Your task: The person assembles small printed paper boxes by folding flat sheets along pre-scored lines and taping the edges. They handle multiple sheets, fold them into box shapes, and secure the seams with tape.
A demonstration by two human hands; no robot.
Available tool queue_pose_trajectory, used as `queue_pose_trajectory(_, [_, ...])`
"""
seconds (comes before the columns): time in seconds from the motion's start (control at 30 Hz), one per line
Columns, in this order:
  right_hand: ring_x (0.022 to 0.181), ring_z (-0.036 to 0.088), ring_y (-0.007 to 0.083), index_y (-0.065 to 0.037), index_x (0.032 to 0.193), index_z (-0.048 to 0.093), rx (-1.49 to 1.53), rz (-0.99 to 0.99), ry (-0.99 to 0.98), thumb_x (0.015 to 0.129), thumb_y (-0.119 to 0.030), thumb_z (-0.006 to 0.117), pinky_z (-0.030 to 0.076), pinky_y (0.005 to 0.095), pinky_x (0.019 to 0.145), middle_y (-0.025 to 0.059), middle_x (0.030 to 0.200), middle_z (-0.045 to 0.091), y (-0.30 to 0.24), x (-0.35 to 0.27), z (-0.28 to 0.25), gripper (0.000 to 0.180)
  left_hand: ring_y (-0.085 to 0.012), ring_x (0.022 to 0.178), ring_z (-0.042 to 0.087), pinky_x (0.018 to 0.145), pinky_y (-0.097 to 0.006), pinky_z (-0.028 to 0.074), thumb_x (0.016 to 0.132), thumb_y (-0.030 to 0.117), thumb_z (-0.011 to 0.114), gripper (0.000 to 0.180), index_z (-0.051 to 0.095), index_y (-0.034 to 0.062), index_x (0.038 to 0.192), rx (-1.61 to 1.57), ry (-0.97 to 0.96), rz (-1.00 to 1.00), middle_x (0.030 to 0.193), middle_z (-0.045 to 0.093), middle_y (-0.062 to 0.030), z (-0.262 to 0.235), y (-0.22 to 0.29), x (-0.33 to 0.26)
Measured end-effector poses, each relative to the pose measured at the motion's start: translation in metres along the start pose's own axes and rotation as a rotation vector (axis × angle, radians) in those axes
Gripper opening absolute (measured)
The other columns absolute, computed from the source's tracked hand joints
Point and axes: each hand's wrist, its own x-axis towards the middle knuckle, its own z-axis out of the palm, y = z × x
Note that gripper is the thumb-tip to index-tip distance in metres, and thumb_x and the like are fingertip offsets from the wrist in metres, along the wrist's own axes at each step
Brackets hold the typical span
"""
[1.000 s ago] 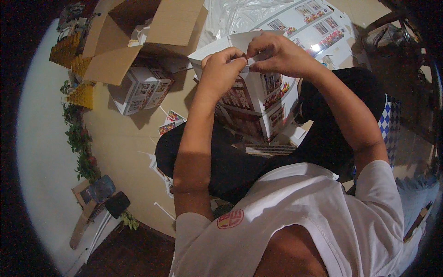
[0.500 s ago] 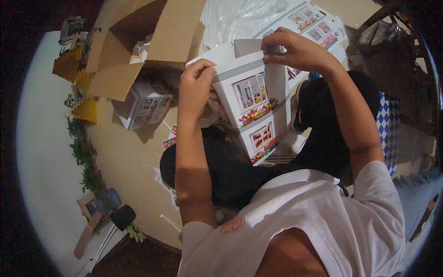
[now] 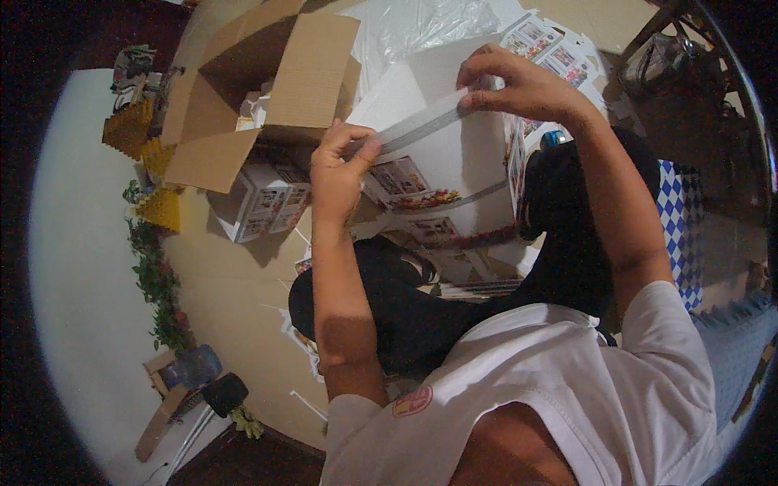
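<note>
Between my knees stands a white printed cardboard box (image 3: pixel 478 158), with pictures of windows and flowers and grey bands on its walls. Its top is open, and pale inner panels stand up at the far side. My left hand (image 3: pixel 340 170) pinches the upper edge at the left corner, thumb on the near face. Farther right, my right hand (image 3: pixel 523 87) grips the same grey-banded edge between thumb and fingers. The box's lower part is shaded between my legs.
A large open brown carton (image 3: pixel 300 77) stands at the far left, beside a finished-looking printed box (image 3: pixel 263 202). Flat printed sheets (image 3: pixel 559 57) and clear plastic (image 3: pixel 409 28) lie beyond. A blue-checked cloth (image 3: pixel 679 219) hangs at the right.
The printed box has turned and tilted between my hands, so a broader face with the grey band shows and its windows lie farther left. Both hands still hold its edge.
</note>
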Motion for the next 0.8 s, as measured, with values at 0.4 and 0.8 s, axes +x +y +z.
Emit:
queue_pose_trajectory(0.4, [0.087,0.055,0.0105,-0.002,0.092,0.064,0.509,0.042,-0.213,0.086,-0.021,0.066,0.044,0.0263,0.078,0.0012,0.089,0.060,0.004,0.007,0.021,0.020,-0.0162,0.090,0.058,0.088,-0.032,0.043,0.081,0.021,0.070,0.022,0.067,0.0020,0.091,0.177,-0.065,0.024,0.093,0.065,-0.0053,0.012,0.004,0.002])
queue_pose_trajectory(0.8, [0.087,0.054,0.0155,-0.003,0.094,0.060,0.186,-0.064,-0.163,0.083,-0.019,0.067,0.043,0.0297,0.080,0.0050,0.087,0.058,-0.002,0.014,0.050,0.020,-0.0089,0.072,0.056,0.069,-0.025,0.046,0.081,0.014,0.066,0.015,0.068,0.0006,0.087,0.151,-0.153,-0.134,0.076,0.064,-0.0027,0.041,0.017,0.000])
